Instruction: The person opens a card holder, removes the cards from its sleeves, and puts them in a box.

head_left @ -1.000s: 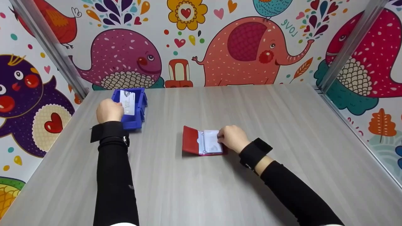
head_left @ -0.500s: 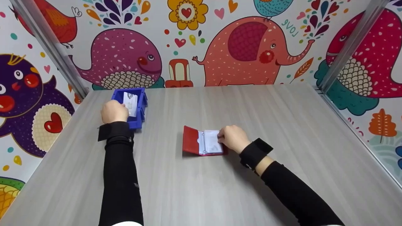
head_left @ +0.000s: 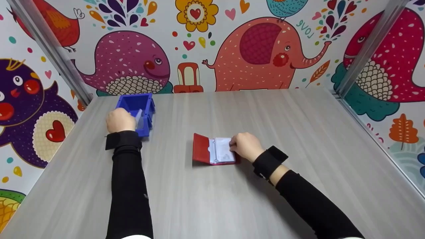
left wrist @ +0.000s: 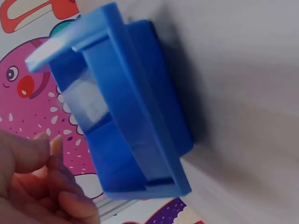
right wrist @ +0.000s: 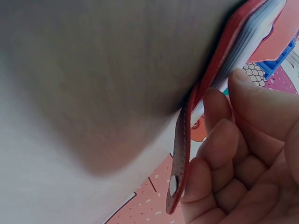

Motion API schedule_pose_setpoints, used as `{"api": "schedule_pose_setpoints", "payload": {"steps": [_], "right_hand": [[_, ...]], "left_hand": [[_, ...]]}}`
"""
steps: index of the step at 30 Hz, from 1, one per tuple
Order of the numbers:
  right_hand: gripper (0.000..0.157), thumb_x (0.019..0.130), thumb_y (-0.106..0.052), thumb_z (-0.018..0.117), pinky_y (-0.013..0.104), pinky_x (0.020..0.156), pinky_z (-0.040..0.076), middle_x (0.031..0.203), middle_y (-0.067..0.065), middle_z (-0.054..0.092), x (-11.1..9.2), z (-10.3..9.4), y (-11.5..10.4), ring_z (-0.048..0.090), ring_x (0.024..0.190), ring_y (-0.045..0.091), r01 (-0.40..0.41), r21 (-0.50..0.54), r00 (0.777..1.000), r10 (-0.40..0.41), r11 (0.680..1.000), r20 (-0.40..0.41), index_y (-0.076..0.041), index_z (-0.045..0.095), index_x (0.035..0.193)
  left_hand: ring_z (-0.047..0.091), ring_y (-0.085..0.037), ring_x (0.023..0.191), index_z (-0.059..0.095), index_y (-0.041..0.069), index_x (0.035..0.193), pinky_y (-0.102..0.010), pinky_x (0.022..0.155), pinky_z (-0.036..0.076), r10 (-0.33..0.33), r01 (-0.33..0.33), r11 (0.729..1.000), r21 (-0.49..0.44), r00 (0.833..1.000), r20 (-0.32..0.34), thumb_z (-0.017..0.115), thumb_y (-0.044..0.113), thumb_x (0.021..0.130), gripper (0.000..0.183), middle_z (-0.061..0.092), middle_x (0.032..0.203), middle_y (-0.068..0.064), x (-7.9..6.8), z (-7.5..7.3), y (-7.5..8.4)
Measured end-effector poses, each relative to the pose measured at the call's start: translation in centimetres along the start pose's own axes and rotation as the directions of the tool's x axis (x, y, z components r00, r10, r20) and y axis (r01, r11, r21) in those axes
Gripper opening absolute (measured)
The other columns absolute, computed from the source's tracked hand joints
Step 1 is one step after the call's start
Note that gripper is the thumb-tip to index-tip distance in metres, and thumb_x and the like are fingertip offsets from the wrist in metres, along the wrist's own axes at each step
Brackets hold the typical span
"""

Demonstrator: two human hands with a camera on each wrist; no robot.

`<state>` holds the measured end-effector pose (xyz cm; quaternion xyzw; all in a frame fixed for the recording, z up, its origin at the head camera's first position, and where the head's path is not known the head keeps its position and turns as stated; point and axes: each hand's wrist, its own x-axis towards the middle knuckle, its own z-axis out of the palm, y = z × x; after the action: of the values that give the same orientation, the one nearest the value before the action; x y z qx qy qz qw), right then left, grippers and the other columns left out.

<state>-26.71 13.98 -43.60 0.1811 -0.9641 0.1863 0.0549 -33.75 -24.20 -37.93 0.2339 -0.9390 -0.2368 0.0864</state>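
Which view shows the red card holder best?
The head view: the red card holder sits open, cover and pages both visible, with the right hand over only its right edge. The right wrist view crops it, showing page edges and strap close; the left wrist view doesn't show it.

- Head view, twelve o'clock: yellow flower print (head_left: 196, 13)
- One o'clock: coral elephant print (head_left: 254, 64)
- Ten o'clock: purple whale print (head_left: 129, 59)
- Eight o'clock: cropped print (head_left: 8, 207), possibly pineapple

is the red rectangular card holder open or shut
Open: the card holder has its cover spread leftward in the head view, baring whitish sleeves; the right wrist view shows its snap strap unfastened.
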Motion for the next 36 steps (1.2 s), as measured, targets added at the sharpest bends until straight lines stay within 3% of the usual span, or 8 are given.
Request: {"api": "schedule_pose_setpoints", "payload": {"steps": [20, 26, 36], "right_hand": [[0.014, 0.081, -0.007, 0.079, 0.044, 0.078, 0.053, 0.092, 0.01, 0.074, 0.0, 0.1, 0.1, 0.069, 0.087, 0.03, 0.009, 0.006, 1.0, -0.009, 1.0, -0.004, -0.003, 0.079, 0.095], [0.013, 0.081, -0.007, 0.08, 0.044, 0.077, 0.053, 0.091, 0.009, 0.074, 0.0, 0.0, 0.1, 0.069, 0.087, 0.03, 0.012, 0.002, 1.0, -0.012, 1.0, -0.003, -0.004, 0.079, 0.094], [0.014, 0.08, -0.008, 0.08, 0.045, 0.078, 0.053, 0.092, 0.009, 0.074, 0.0, -0.2, 0.0, 0.069, 0.089, 0.031, -0.005, 0.0, 1.0, 0.005, 1.0, -0.002, -0.004, 0.079, 0.093]], "left_hand": [[0.056, -0.048, 0.112, 0.063, -0.011, 0.118, -0.056, 0.096, 0.045, 0.058, -0.057, 0.998, 0.031, 0.998, -0.021, 0.051, 0.015, 0.099, 0.034, 0.062, 0.119, -0.03, -0.3, -1.0, -0.3], [0.057, -0.047, 0.11, 0.064, -0.009, 0.118, -0.055, 0.092, 0.048, 0.052, -0.052, 0.999, 0.003, 0.999, 0.005, 0.051, 0.014, 0.099, 0.033, 0.062, 0.119, -0.029, -0.6, -1.3, -0.3], [0.057, -0.045, 0.11, 0.066, -0.008, 0.116, -0.053, 0.093, 0.047, 0.097, -0.095, 0.995, -0.042, 0.994, 0.046, 0.052, 0.012, 0.098, 0.031, 0.063, 0.119, -0.027, -1.0, -1.4, 0.2]]}}
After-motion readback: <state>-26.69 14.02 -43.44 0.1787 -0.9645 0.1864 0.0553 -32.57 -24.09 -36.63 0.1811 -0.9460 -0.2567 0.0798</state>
